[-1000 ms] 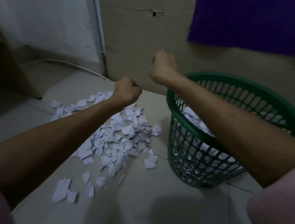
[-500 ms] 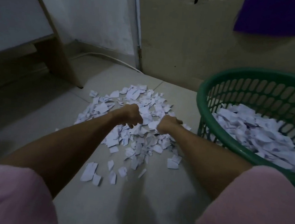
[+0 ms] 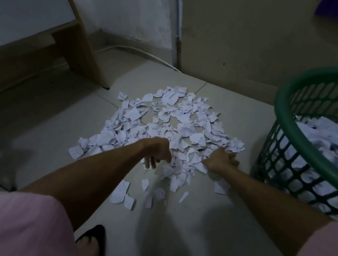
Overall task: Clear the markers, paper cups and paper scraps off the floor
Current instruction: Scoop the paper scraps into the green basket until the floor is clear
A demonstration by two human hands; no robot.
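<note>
- The heap of torn white paper scraps point(image 3: 170, 128) lies on the pale tiled floor point(image 3: 185, 231) toward the far wall, with loose stragglers trailing toward the person; many scraps remain.
- A second ago both fists were raised, the right one near the rim of the green plastic mesh basket point(image 3: 292, 128); now both have dropped back onto the near edge of the heap.
- The left hand point(image 3: 157, 153) hangs over the scraps with fingers curled downward, loosely spread, gripping nothing that I can see.
- The right hand point(image 3: 220, 160) is bunched tight in the scraps beside the basket; whether it has paper inside, I cannot tell.
- The basket stands just right of the heap, already well filled with scraps.
- My reading: one load went in and another scoop is starting; several more seem needed.
- No markers or paper cups are visible.
</note>
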